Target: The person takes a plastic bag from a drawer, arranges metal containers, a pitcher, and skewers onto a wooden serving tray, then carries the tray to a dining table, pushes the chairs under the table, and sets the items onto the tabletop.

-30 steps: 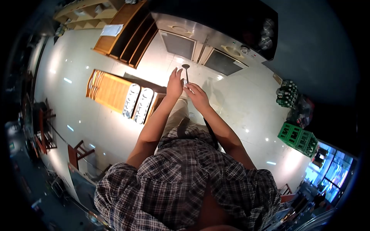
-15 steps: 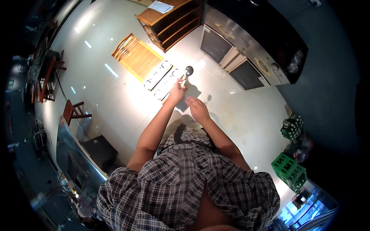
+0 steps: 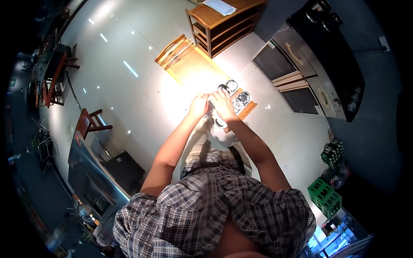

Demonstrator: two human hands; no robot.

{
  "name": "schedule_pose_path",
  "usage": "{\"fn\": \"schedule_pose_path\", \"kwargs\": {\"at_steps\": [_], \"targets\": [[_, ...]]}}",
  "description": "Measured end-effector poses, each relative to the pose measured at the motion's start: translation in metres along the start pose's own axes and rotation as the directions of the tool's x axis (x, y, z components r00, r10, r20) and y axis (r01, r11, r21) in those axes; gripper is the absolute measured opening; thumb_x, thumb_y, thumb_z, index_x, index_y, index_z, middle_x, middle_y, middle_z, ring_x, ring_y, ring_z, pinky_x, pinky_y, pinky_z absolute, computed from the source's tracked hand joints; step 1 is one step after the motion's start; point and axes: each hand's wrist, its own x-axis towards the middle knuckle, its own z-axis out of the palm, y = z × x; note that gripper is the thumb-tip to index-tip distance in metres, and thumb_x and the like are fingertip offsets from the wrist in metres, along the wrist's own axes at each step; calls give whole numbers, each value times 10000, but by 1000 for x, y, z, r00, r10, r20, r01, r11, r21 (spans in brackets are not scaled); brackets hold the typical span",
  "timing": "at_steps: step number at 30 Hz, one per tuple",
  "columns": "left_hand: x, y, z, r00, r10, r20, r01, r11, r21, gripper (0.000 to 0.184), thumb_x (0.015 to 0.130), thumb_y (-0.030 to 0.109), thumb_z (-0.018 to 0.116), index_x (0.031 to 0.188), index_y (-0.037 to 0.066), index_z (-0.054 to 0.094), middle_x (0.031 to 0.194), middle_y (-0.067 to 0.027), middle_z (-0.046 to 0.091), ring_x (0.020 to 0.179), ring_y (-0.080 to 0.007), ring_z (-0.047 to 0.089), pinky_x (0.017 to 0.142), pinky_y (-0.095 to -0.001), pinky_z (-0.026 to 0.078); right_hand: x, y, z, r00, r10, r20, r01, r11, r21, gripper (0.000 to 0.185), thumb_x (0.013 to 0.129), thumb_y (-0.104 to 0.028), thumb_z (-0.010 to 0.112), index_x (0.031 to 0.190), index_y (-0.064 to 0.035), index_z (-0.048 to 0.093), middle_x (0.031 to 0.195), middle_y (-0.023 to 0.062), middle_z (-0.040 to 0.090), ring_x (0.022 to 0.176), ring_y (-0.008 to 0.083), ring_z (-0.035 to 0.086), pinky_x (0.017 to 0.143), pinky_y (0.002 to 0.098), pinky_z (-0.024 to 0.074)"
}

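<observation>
My left hand (image 3: 199, 105) and my right hand (image 3: 221, 104) are close together in front of my legs, fingers curled. A piece with a dark, shiny round head (image 3: 222, 87) shows just beyond my right fingers. Its stem is hidden by the hands, which both appear closed on it. Right beside my right hand lie several silver-and-black pieces (image 3: 241, 99), some on a narrow wooden strip (image 3: 248, 110). One pale piece with a dark curve (image 3: 220, 123) sits below my right wrist. I cannot make out their kind.
Ahead lies a wooden panel (image 3: 195, 64) with thin curved rods (image 3: 178, 52). A wooden shelf unit (image 3: 211, 32) stands behind it, a steel-fronted stove (image 3: 307, 69) to the right. Green crates (image 3: 325, 198) are at lower right; a stool (image 3: 90, 122) and metal counter (image 3: 92, 172) at left.
My view has turned, so the surroundings shift rightward. My right hand, apart before, has joined my left. The dark-headed piece, seen in my left hand before, is now partly covered by both hands.
</observation>
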Motion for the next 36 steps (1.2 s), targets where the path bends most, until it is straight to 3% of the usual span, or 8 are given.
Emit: {"fn": "schedule_pose_path", "kwargs": {"at_steps": [5, 9, 14, 18, 22, 26, 34, 36], "targets": [[28, -66, -26, 997, 69, 21, -66, 991, -116, 237, 733, 3, 521, 961, 17, 579, 783, -155, 576, 747, -325, 574, 682, -389, 475, 74, 15, 55, 990, -116, -83, 118, 993, 23, 92, 672, -124, 521, 705, -85, 597, 731, 42, 562, 830, 214, 536, 845, 367, 420], [47, -112, -34, 994, -5, 110, 9, 1000, -30, 195, 744, -3, 552, 935, 33, 541, 829, -145, 599, 805, -306, 585, 719, -364, 477, 117, 42, 100, 995, -95, -10, 95, 993, 66, 67, 659, -106, 547, 691, -63, 587, 691, 65, 541, 719, 222, 528, 662, 318, 458], [71, -165, -19, 999, -38, 11, 38, 995, -88, 141, 745, 3, 543, 883, 34, 542, 830, -147, 593, 797, -321, 575, 709, -376, 468, 164, 55, 123, 999, 26, -39, -31, 988, -150, 93, 680, -130, 538, 744, -85, 588, 742, 47, 536, 757, 209, 534, 739, 311, 443], [98, -201, 8, 998, 7, -61, -7, 1000, -4, 85, 730, 29, 520, 815, 30, 531, 788, -146, 566, 777, -328, 536, 715, -382, 436, 160, 52, 137, 985, 150, -86, -170, 935, -312, 341, 759, -110, 499, 1098, -85, 535, 1107, 108, 530, 1077, 242, 488, 926, 408, 371], [115, -220, 32, 996, -4, -87, -2, 997, -73, 80, 753, 37, 474, 815, 32, 526, 785, -148, 557, 779, -326, 517, 709, -381, 421, 123, 46, 144, 936, 346, 63, -338, 934, -119, 445, 747, -83, 523, 1188, -58, 470, 1156, 135, 505, 1093, 287, 468, 928, 408, 378], [125, -225, 50, 976, -212, -51, 200, 962, -184, 101, 783, 46, 445, 837, 38, 530, 806, -151, 555, 807, -325, 511, 730, -385, 411, 78, 40, 145, 845, 480, 236, -495, 869, 4, 416, 740, -38, 510, 1155, -24, 485, 1158, 148, 500, 1069, 295, 479, 894, 364, 421], [133, -235, 59, 959, -258, 120, 236, 957, 168, 146, 783, 35, 458, 908, 45, 531, 839, -143, 564, 881, -316, 518, 775, -386, 426, 39, 33, 149, 820, 506, 269, -532, 846, 31, 380, 714, -23, 512, 1094, -12, 495, 1117, 170, 506, 984, 317, 527, 803, 388, 478], [132, -233, 63, 980, -194, -41, 198, 959, 204, 127, 783, 27, 449, 886, 63, 515, 898, -118, 556, 889, -287, 514, 762, -367, 439, 40, 33, 146, 857, 473, 203, -502, 856, 126, 366, 714, -6, 503, 1079, -13, 509, 1081, 178, 524, 983, 325, 528, 806, 388, 476]]}}
